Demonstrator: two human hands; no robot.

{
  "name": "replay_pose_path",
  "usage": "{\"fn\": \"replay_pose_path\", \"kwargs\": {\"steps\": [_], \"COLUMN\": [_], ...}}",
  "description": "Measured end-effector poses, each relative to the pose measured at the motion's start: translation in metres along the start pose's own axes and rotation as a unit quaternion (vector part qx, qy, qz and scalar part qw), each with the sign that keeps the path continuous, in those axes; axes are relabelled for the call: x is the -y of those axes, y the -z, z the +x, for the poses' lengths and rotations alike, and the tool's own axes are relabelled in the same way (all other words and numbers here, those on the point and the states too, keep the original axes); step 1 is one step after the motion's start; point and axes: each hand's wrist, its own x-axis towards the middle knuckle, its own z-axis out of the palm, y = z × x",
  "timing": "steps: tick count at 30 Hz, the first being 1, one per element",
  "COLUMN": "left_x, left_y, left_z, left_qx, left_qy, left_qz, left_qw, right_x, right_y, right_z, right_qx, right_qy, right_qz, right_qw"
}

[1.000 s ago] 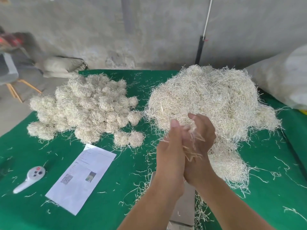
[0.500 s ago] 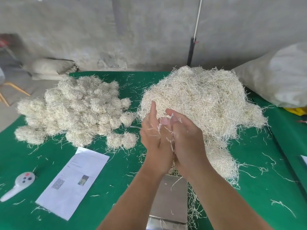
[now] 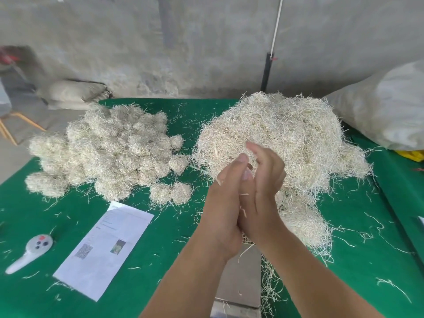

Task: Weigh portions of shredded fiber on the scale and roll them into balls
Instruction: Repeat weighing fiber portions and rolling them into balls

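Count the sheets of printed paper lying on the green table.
1 for certain: the printed sheet lies on the green table, near left, between the white handheld device and the forearms. A white corner at the right edge may be another.

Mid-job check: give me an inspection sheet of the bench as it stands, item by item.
Surface: green felt table, littered with stray strands.
Job's things: loose shredded fiber pile on the right; heap of rolled fiber balls on the left; steel scale platform below the hands, bare but for a few strands.
Clutter: printed sheet with QR code; white handheld remote.
Hands: left hand and right hand pressed palm to palm, only a few strands showing between them.
Cables: white cord down the wall to a black post.
Surroundings: concrete wall; filled sacks on the floor; large white bag at right.
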Motion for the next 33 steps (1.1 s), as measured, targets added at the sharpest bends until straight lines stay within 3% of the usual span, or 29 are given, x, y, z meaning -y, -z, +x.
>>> {"fn": "replay_pose_path", "kwargs": {"steps": [2,4,5,7,8,9,12,16,17,19,21,24,27,30,33], "left_x": [0.001,-0.003,-0.005,-0.006,-0.004,0.0,0.025,0.043,0.045,0.049,0.056,0.072,0.083,0.086,0.076], "left_y": [-0.002,-0.004,-0.002,0.0,-0.003,-0.004,0.0,0.015,0.016,0.016,0.014,0.01,0.02,0.047,0.082], "left_z": [0.0,0.004,0.011,0.019,0.019,0.019,0.025,0.026,0.025,0.024,0.02,0.015,0.02,0.034,0.059], "left_qx": [-0.027,-0.066,-0.098,-0.136,-0.128,-0.105,-0.04,-0.127,-0.125,-0.069,-0.017,-0.027,-0.015,-0.015,-0.137], "left_qy": [-0.024,-0.031,-0.041,-0.118,-0.182,-0.238,-0.262,-0.307,-0.313,-0.264,-0.2,-0.106,-0.024,-0.028,-0.03], "left_qz": [-0.015,-0.093,-0.095,-0.022,0.043,0.113,0.235,0.368,0.346,0.225,0.132,0.051,-0.058,-0.017,0.153], "left_qw": [0.999,0.993,0.99,0.983,0.974,0.959,0.935,0.868,0.876,0.935,0.971,0.993,0.998,0.999,0.978], "right_x": [0.0,0.006,0.01,0.015,0.018,0.018,0.015,-0.004,-0.004,-0.004,-0.006,-0.016,-0.026,-0.056,-0.078], "right_y": [0.002,0.006,0.006,0.008,0.009,0.01,0.017,0.023,0.021,0.015,0.009,-0.001,-0.008,-0.023,-0.018], "right_z": [0.007,0.012,0.012,0.006,0.004,0.003,0.009,0.013,0.011,0.004,0.0,-0.009,-0.024,-0.012,-0.016], "right_qx": [0.047,0.12,0.129,0.138,0.131,0.121,0.081,0.057,0.051,0.064,0.075,0.045,0.102,0.13,0.215], "right_qy": [-0.048,-0.17,-0.241,-0.369,-0.414,-0.441,-0.458,-0.388,-0.372,-0.343,-0.323,-0.287,-0.249,-0.326,-0.364], "right_qz": [-0.049,0.036,0.14,0.364,0.417,0.426,0.389,0.304,0.274,0.217,0.173,0.138,0.095,0.025,0.049], "right_qw": [0.997,0.977,0.952,0.844,0.798,0.781,0.795,0.868,0.885,0.912,0.928,0.947,0.958,0.936,0.905]}}
